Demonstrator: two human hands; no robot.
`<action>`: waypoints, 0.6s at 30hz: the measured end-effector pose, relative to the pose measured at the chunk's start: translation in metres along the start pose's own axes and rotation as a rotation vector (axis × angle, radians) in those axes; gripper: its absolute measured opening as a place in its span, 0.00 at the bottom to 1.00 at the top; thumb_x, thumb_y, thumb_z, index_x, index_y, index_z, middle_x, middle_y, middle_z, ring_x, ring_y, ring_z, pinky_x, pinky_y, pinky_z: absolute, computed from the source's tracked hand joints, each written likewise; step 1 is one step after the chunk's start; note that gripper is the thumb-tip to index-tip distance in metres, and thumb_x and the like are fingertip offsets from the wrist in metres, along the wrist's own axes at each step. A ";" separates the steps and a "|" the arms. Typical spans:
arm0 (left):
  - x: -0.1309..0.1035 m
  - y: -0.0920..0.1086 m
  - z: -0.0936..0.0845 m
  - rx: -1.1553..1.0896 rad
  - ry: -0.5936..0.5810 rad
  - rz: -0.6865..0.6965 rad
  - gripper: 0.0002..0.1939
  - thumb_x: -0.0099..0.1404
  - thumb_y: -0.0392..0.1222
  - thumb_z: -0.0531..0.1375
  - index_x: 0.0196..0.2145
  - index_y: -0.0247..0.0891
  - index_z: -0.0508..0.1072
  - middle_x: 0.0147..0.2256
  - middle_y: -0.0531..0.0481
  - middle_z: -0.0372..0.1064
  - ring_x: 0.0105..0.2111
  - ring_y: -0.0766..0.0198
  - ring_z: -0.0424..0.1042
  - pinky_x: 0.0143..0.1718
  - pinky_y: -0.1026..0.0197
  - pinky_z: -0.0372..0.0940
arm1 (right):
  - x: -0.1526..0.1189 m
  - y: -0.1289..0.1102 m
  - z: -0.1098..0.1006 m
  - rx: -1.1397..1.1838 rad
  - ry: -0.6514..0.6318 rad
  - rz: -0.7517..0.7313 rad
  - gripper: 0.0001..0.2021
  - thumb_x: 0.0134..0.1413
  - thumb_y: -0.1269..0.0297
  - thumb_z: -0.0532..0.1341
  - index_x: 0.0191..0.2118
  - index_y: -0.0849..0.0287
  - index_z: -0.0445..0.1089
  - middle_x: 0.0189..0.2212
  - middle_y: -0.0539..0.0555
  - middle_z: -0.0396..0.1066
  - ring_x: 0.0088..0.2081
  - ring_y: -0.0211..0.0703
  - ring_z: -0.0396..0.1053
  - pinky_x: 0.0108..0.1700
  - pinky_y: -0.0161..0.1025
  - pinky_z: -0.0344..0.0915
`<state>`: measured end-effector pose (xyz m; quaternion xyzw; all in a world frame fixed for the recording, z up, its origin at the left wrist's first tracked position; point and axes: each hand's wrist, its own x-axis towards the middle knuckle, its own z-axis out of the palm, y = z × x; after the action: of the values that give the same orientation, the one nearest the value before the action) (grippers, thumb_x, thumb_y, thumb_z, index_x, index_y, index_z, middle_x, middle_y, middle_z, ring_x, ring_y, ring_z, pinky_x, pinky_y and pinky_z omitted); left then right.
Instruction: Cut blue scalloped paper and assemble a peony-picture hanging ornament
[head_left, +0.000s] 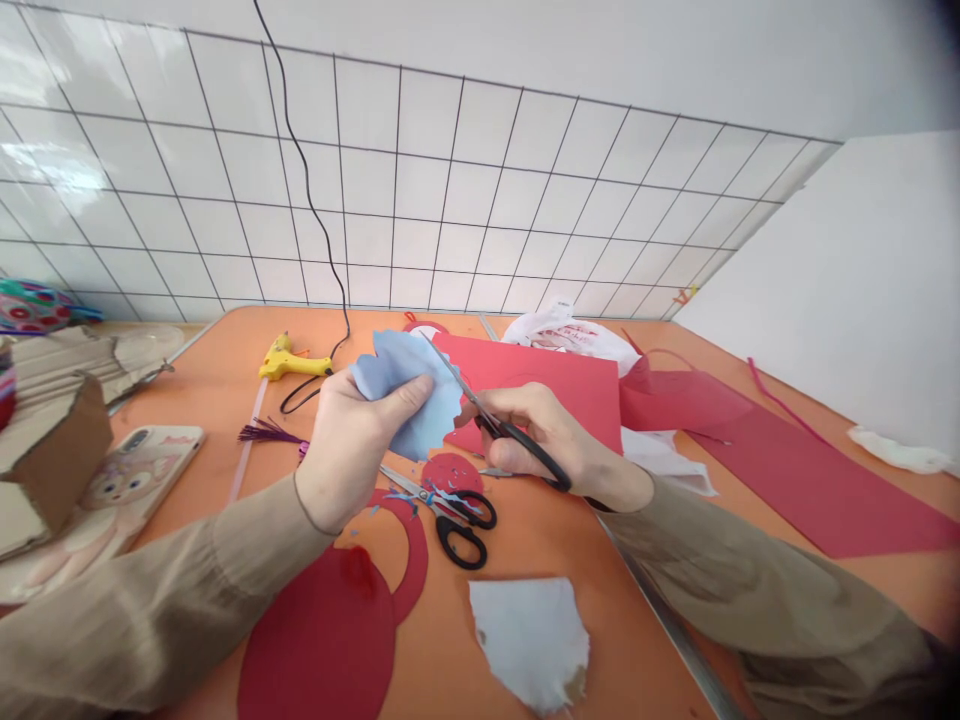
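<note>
Blue sheet (411,358) is pinched in the left hand (351,435).

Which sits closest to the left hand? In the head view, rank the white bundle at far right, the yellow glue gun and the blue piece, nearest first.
1. Blue piece: in the left hand's grip.
2. Yellow glue gun: beyond the hand, to its left.
3. White bundle: far right.
</note>
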<state>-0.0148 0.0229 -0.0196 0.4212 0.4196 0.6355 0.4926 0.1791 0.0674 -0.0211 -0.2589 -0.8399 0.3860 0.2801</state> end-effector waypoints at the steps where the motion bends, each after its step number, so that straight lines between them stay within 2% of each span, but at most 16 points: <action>1: 0.000 0.000 0.000 -0.002 -0.007 -0.003 0.12 0.50 0.44 0.72 0.21 0.35 0.74 0.17 0.55 0.68 0.15 0.71 0.63 0.17 0.67 0.62 | 0.000 0.001 0.000 0.008 0.002 -0.004 0.35 0.49 0.33 0.61 0.41 0.66 0.74 0.20 0.47 0.59 0.22 0.34 0.54 0.25 0.35 0.51; 7: -0.002 0.000 0.002 -0.047 -0.012 -0.008 0.10 0.49 0.42 0.72 0.25 0.35 0.77 0.20 0.54 0.71 0.18 0.70 0.67 0.18 0.68 0.63 | 0.000 0.003 0.001 0.072 0.018 -0.015 0.32 0.49 0.34 0.62 0.39 0.65 0.74 0.19 0.46 0.58 0.22 0.34 0.52 0.24 0.35 0.50; 12: -0.007 -0.002 0.004 -0.078 0.003 -0.030 0.09 0.51 0.41 0.72 0.27 0.35 0.78 0.24 0.51 0.75 0.22 0.67 0.72 0.22 0.67 0.67 | 0.000 -0.001 0.003 0.084 0.023 0.006 0.33 0.48 0.32 0.61 0.37 0.64 0.72 0.19 0.45 0.56 0.21 0.33 0.51 0.23 0.34 0.48; 18: -0.011 -0.010 0.003 -0.065 -0.049 0.007 0.08 0.55 0.42 0.70 0.28 0.34 0.79 0.25 0.48 0.77 0.24 0.64 0.73 0.26 0.64 0.70 | 0.001 0.000 0.004 0.107 0.052 -0.026 0.32 0.48 0.32 0.61 0.31 0.63 0.70 0.18 0.45 0.55 0.20 0.33 0.51 0.22 0.34 0.48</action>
<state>-0.0078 0.0142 -0.0292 0.4221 0.3850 0.6401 0.5137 0.1761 0.0658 -0.0225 -0.2426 -0.8139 0.4197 0.3203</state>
